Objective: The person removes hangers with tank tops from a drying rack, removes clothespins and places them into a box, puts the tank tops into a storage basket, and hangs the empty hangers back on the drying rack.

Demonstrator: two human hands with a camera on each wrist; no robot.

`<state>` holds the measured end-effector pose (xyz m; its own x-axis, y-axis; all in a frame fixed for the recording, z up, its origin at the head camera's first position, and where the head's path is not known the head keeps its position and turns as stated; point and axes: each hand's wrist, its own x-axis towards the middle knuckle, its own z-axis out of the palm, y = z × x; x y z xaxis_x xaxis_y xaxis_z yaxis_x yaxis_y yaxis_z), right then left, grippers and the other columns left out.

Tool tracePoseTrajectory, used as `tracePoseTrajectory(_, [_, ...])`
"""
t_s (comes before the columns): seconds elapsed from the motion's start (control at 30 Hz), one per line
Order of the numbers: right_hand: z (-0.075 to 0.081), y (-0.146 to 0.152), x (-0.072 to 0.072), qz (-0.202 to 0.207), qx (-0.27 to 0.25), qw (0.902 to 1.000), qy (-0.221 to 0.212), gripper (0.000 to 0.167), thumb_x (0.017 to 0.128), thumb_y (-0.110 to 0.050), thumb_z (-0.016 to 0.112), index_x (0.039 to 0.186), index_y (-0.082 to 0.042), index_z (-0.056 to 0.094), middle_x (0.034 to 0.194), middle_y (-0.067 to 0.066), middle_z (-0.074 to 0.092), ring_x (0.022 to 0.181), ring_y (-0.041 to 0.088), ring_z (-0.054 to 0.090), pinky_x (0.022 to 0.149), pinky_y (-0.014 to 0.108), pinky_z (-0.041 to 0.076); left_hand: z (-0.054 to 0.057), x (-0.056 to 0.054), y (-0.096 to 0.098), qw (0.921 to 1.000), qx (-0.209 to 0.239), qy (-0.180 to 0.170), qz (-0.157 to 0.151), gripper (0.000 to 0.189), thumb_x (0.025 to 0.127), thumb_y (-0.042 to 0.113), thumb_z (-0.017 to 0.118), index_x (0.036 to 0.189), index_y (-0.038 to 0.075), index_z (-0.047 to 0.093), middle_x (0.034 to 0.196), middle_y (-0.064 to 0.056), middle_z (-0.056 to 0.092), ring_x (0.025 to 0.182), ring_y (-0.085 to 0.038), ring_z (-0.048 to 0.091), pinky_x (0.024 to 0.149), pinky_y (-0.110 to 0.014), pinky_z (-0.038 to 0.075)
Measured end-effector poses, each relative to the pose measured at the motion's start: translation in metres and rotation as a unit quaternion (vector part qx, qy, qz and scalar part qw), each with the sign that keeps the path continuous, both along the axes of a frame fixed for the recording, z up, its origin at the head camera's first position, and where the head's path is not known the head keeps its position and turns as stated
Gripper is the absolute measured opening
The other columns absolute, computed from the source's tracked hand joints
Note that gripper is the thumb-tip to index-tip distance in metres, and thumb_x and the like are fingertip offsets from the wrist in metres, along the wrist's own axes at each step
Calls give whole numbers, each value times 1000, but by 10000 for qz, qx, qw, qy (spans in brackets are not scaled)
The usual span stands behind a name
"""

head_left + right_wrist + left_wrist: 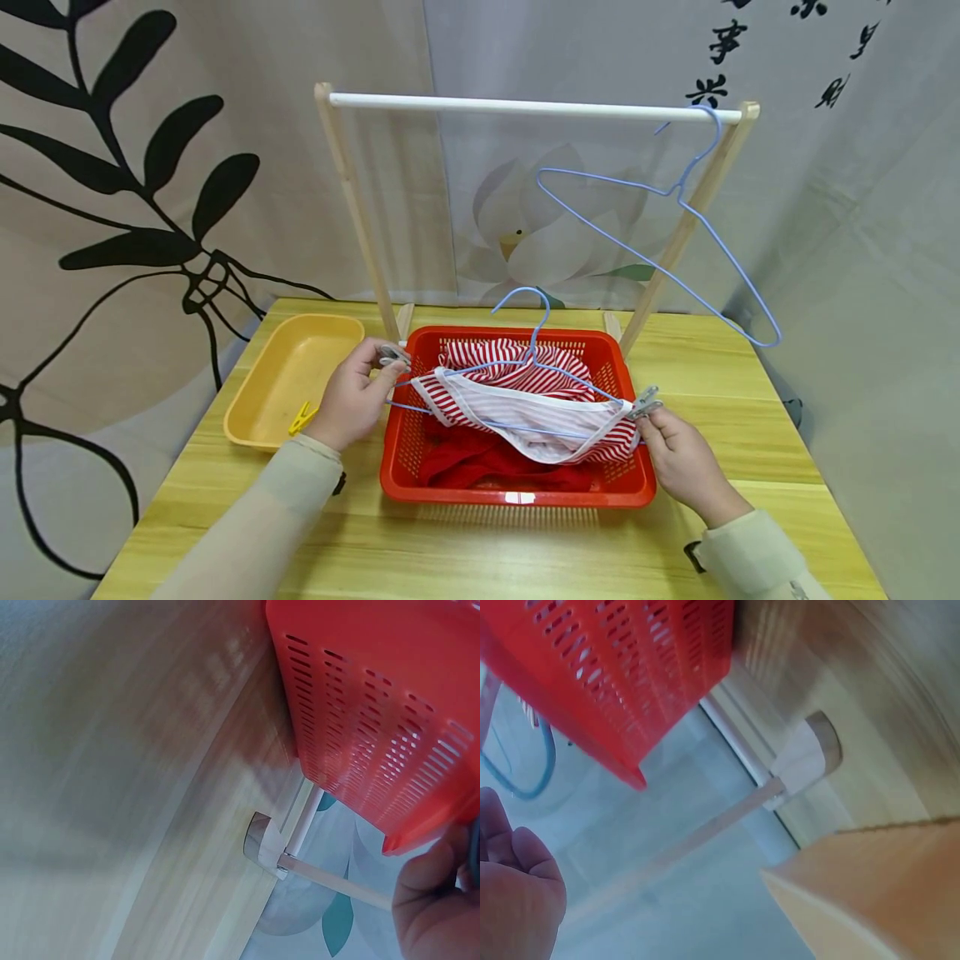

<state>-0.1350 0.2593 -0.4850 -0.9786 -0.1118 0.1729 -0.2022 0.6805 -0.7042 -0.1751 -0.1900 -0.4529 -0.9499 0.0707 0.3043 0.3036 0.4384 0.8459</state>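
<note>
Both hands pinch clips: left hand (pixel 354 403) on one (pixel 393 357), right hand (pixel 684 460) on the other (pixel 645 402) (striped garment (pixel 525 404) on hanger (pixel 525 350), over basket (pixel 517 492)). Keep hanger level.

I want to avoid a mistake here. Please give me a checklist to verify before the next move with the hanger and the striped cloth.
1. Left hand pinches the left clip: ok.
2. Right hand pinches the right clip: ok.
3. Striped garment lies along the blue hanger: ok.
4. Clips actually bite the cloth: cannot tell.
5. Free space on the white rail beside the hanging hanger: ok.
6. Garment free of the red basket: cannot tell.
</note>
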Motion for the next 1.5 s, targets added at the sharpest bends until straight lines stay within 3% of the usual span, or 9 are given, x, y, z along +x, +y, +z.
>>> tracePoseTrajectory(0.13, [-1,0,0,1,13,10000,14,18,108,-9,54,102,-9,71,95,6,70,78,4,52,66,25,47,2,0,-8,9996,-243,-83,149,12,107,19,63,115,9,62,108,-6,68,97,-15,62,77,-26,55])
tracePoseTrajectory(0.4, [-2,0,1,-16,10,9999,104,17,108,-9,55,105,-9,72,98,7,72,80,2,54,68,25,49,0,0,-25,9978,-573,-40,342,18,109,24,59,116,8,57,109,-7,68,99,-17,64,80,-17,53])
tracePoseTrajectory(0.7, [-2,-1,1,-70,49,9999,111,17,108,-9,56,105,-10,73,101,6,73,85,3,56,74,26,51,-6,-1,-45,9924,-874,-498,713,26,111,30,54,122,6,55,106,-9,62,94,-22,57,77,-18,49])
tracePoseTrajectory(0.97, [-1,-1,3,-94,42,9999,37,18,108,-11,56,109,-11,74,103,6,74,87,4,57,76,26,52,-18,-2,-69,9835,-1220,-657,1159,34,111,28,55,134,3,57,106,-11,60,91,-23,53,72,-19,46])
tracePoseTrajectory(1.2, [-1,-2,2,-93,48,9999,82,18,108,-10,56,108,-10,74,102,5,74,86,3,58,76,26,53,-24,0,-89,9712,-1592,-1035,1442,42,112,38,50,136,4,57,105,-11,58,89,-24,53,72,-27,46])
tracePoseTrajectory(1.5, [-1,-2,2,-97,51,9999,54,18,108,-9,56,107,-9,74,100,7,73,83,5,56,72,25,51,-32,1,-104,9542,-1915,-1559,1688,32,110,32,57,119,2,62,112,-19,65,98,-33,62,85,-47,52])
